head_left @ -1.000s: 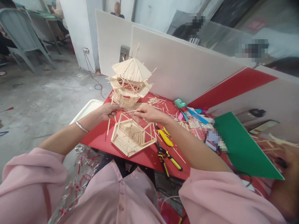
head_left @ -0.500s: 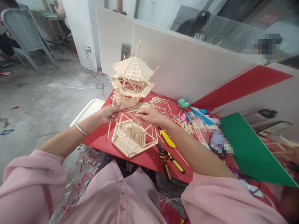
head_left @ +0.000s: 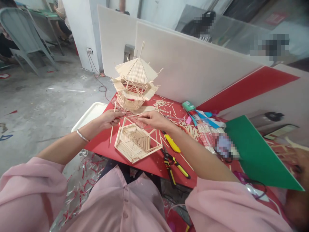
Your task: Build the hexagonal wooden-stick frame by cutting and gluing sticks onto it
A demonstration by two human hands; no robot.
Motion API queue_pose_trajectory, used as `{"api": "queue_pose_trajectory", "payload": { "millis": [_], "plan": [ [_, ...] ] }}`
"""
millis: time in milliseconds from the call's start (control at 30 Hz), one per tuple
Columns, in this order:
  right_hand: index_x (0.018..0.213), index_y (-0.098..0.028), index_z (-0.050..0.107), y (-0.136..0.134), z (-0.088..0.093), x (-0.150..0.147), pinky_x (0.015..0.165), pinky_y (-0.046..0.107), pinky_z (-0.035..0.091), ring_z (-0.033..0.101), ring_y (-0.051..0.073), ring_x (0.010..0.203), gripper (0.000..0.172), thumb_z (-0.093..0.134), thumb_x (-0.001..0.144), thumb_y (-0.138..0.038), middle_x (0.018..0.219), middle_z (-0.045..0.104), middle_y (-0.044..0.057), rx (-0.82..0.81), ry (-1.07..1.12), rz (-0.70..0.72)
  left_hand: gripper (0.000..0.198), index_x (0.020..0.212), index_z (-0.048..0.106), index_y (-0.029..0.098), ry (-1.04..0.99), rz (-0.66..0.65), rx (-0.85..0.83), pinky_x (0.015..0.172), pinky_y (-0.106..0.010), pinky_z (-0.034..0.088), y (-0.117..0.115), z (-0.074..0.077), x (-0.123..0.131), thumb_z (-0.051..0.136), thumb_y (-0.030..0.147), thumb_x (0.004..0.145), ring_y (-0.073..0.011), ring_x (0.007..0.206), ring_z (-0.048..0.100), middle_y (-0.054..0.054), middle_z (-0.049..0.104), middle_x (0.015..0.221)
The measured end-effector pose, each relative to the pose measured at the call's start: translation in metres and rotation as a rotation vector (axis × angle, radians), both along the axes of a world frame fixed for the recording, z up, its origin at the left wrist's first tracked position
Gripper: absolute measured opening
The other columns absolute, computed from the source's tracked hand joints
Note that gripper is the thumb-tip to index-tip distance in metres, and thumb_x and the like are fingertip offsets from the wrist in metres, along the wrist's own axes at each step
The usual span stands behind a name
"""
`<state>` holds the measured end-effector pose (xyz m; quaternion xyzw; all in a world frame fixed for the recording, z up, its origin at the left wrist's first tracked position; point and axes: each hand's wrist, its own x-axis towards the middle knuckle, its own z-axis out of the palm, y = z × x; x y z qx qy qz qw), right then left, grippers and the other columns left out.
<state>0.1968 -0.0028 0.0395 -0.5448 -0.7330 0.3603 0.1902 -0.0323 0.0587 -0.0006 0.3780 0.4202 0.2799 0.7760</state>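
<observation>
My left hand (head_left: 109, 119) is closed, its fingertips pinched together behind the hexagonal stick frame. A bit of orange shows by its fingers, too small to name. Opposite it, my right hand (head_left: 153, 119) is closed in a pinch; what it holds, if anything, I cannot make out. Clear, reddish plastic (head_left: 132, 118) lies between the two hands. Just in front of them, a hexagonal panel of thin wooden sticks (head_left: 134, 140) lies flat, with open stick framing along its edges. Beyond the hands stands a pagoda model (head_left: 137, 80) built of the same sticks.
Black-and-yellow pliers (head_left: 175, 164) and a yellow-handled cutter (head_left: 172, 143) lie right of the panel on the red table (head_left: 108, 145). Loose sticks (head_left: 164, 103), green tape (head_left: 188, 105) and plastic packs are behind. A green board (head_left: 260, 154) leans at right; white boards (head_left: 183, 67) stand behind.
The whole view has shifted slightly. My right hand's fingers have moved a little left, nearer my left hand; my left hand stays almost in place.
</observation>
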Motion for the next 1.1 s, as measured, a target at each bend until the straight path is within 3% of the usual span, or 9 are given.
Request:
{"api": "queue_pose_trajectory", "payload": {
  "millis": [1100],
  "plan": [
    [0.088, -0.019, 0.074, -0.0008, -0.0022, -0.0014, 0.071, 0.029, 0.043, 0.058, 0.014, 0.073, 0.022, 0.059, 0.085, -0.036, 0.084, 0.072, 0.003, 0.01, -0.007, -0.036, 0.013, 0.069, 0.066, 0.01, -0.011, 0.005, 0.025, 0.034, -0.017, 0.01, -0.001, -0.0029, 0.0, 0.077, 0.015, 0.074, 0.0005, 0.036, 0.03, -0.002, 0.058, 0.064]
  ]
}}
